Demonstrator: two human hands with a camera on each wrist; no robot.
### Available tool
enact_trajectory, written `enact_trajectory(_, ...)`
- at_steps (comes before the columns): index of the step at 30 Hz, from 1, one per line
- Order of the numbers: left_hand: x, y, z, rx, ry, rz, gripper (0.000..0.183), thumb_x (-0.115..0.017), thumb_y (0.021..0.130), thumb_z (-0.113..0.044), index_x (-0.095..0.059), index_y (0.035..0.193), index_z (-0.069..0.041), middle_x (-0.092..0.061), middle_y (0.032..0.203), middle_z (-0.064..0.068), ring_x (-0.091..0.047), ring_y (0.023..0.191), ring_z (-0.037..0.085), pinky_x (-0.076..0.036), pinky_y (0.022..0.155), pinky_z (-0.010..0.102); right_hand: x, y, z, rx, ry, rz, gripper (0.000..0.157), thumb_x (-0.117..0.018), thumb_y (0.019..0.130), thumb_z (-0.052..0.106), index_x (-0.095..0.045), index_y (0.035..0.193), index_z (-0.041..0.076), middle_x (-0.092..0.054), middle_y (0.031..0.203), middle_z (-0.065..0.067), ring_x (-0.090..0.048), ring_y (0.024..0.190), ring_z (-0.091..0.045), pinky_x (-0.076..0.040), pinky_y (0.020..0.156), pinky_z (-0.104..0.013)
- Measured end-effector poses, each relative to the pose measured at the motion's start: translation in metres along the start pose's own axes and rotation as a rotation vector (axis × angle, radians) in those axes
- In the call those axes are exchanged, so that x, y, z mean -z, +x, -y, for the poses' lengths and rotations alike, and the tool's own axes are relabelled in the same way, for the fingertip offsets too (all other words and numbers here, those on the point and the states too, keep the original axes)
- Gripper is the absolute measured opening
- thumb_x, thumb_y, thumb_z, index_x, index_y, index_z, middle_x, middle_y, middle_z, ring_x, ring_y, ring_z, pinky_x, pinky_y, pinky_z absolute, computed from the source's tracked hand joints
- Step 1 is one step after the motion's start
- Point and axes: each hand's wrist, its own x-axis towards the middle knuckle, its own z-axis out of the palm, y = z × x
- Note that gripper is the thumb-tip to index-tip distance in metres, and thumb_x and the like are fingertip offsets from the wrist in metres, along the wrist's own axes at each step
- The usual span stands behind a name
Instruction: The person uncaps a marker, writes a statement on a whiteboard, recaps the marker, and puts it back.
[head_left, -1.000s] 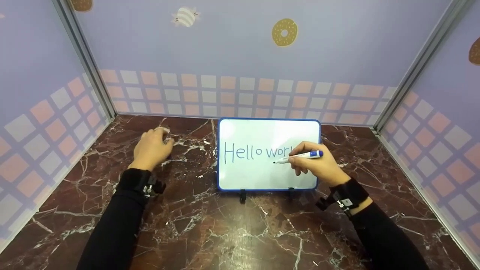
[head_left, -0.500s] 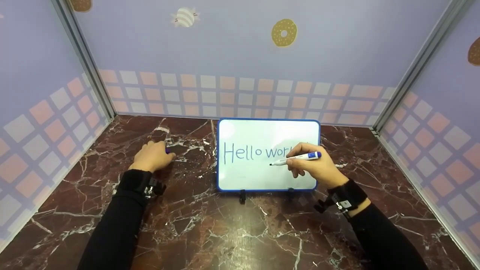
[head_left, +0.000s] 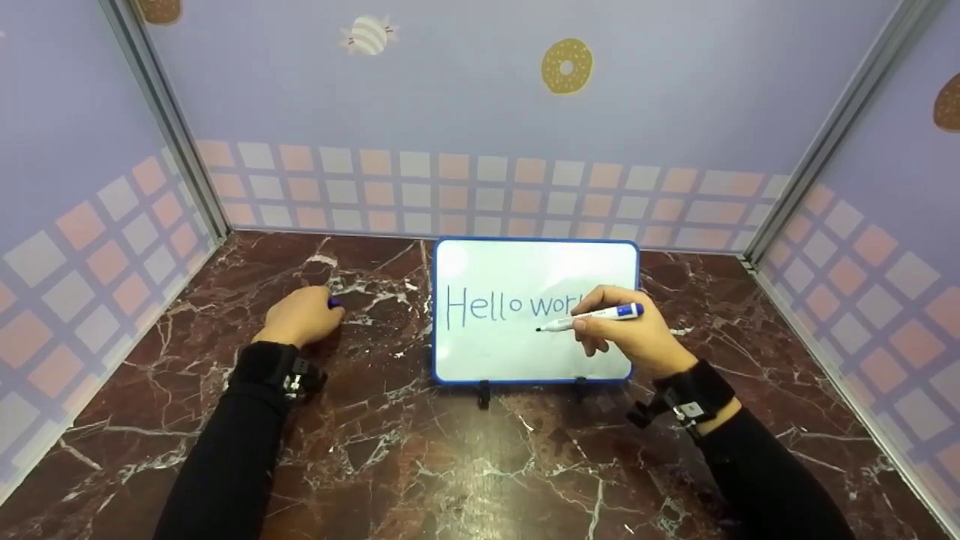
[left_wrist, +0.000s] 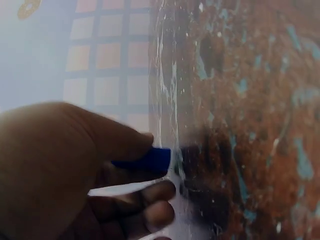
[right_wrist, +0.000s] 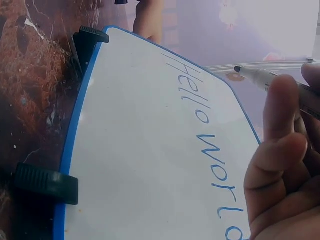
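In the head view my right hand (head_left: 630,337) holds a white whiteboard marker (head_left: 600,315) with a blue end, its dark tip bare and pointing left. Behind the marker stands a blue-framed whiteboard (head_left: 487,356) with "Hello worl" in blue, the last letters hidden by the hand. The right wrist view shows the tip apart from the board surface. Over the table at left, my left hand (head_left: 300,315) pinches a small blue marker cap (left_wrist: 156,160) between thumb and fingers; only a bit of it shows in the head view.
Two black clip feet (head_left: 484,394) hold up the board's lower edge. Dark red marbled table (head_left: 420,465) lies around it. Purple wall panels with pink and white squares (head_left: 454,195) close off the back and both sides.
My left hand has drawn back slightly and its fingers have curled in, with the blue cap now showing. My right hand has shifted the marker slightly left and down.
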Motion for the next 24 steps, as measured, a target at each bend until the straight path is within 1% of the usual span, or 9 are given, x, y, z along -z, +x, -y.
enact_trajectory(2,0.001,0.0,0.0,-0.014,-0.053,-0.017,0.025,-0.054,0.111,-0.026,-0.053,0.092,-0.01,-0.049,0.081,0.008,-0.053,0.071,0.027,-0.039,0.068,0.042,0.0,0.0,0.0,0.007,0.008,0.001,0.012,-0.074,0.1,-0.007,-0.069,0.107,-0.014,-0.074,0.08,-0.013,-0.069,0.06,-0.019,-0.051,0.053,-0.023)
enact_trajectory(5,0.003,-0.001,-0.003,-0.042,-0.133,-0.07,0.024,-0.054,0.108,-0.024,-0.05,0.088,-0.012,-0.046,0.077,0.005,-0.048,0.065,0.024,-0.036,0.066,0.039,0.0,0.0,0.001,0.022,0.019,0.009,0.013,-0.074,0.099,-0.008,-0.067,0.107,-0.017,-0.074,0.079,-0.012,-0.069,0.06,-0.018,-0.05,0.053,-0.023)
enact_trajectory(8,0.008,-0.004,-0.01,-0.079,-0.189,-0.139,0.023,-0.056,0.108,-0.023,-0.048,0.089,-0.011,-0.044,0.077,0.005,-0.043,0.064,0.023,-0.034,0.066,0.04,-0.001,0.0,0.0,0.038,0.033,0.022,0.015,-0.073,0.099,-0.009,-0.065,0.107,-0.02,-0.073,0.079,-0.012,-0.068,0.06,-0.018,-0.051,0.053,-0.023)
enact_trajectory(10,0.011,-0.006,-0.017,-0.097,-0.213,-0.194,0.02,-0.058,0.107,-0.022,-0.051,0.093,-0.009,-0.048,0.081,0.007,-0.045,0.067,0.025,-0.036,0.069,0.041,-0.001,0.0,0.0,0.046,0.046,0.032,0.017,-0.072,0.1,-0.01,-0.063,0.107,-0.022,-0.073,0.079,-0.011,-0.067,0.06,-0.017,-0.052,0.054,-0.023)
enact_trajectory(13,0.017,-0.009,-0.029,-0.122,-0.253,-0.254,0.017,-0.059,0.106,-0.021,-0.063,0.105,-0.004,-0.06,0.094,0.013,-0.053,0.078,0.028,-0.043,0.076,0.043,-0.001,0.0,0.001,0.054,0.06,0.038,0.018,-0.071,0.1,-0.011,-0.061,0.108,-0.024,-0.074,0.079,-0.011,-0.067,0.06,-0.017,-0.053,0.055,-0.023)
enact_trajectory(15,0.021,-0.011,-0.037,-0.139,-0.286,-0.276,0.023,-0.06,0.106,-0.019,-0.069,0.117,-0.001,-0.067,0.105,0.017,-0.058,0.087,0.032,-0.047,0.083,0.046,-0.002,0.0,0.002,0.057,0.068,0.04,0.019,-0.071,0.099,-0.011,-0.061,0.108,-0.024,-0.074,0.079,-0.011,-0.067,0.06,-0.017,-0.052,0.055,-0.023)
enact_trajectory(17,0.024,-0.014,-0.047,-0.16,-0.316,-0.289,0.03,-0.059,0.106,-0.019,-0.071,0.126,0.0,-0.069,0.114,0.019,-0.06,0.093,0.034,-0.049,0.088,0.048,-0.002,0.0,0.003,0.059,0.071,0.041,0.018,-0.071,0.099,-0.011,-0.061,0.108,-0.024,-0.074,0.08,-0.011,-0.067,0.06,-0.017,-0.051,0.054,-0.023)
enact_trajectory(21,0.028,-0.019,-0.069,-0.22,-0.344,-0.33,0.029,-0.063,0.104,-0.018,-0.073,0.126,-0.001,-0.072,0.119,0.02,-0.065,0.1,0.035,-0.052,0.094,0.05,-0.002,-0.001,0.007,0.064,0.083,0.042,0.016,-0.07,0.099,-0.012,-0.062,0.107,-0.022,-0.075,0.08,-0.011,-0.068,0.06,-0.017,-0.052,0.054,-0.022)
enact_trajectory(24,0.028,-0.024,-0.087,-0.271,-0.359,-0.341,0.026,-0.067,0.103,-0.018,-0.074,0.124,-0.002,-0.074,0.117,0.017,-0.068,0.097,0.033,-0.056,0.09,0.049,-0.002,-0.002,0.01,0.067,0.093,0.032,0.01,-0.07,0.099,-0.012,-0.066,0.106,-0.017,-0.075,0.08,-0.011,-0.068,0.06,-0.017,-0.052,0.054,-0.022)
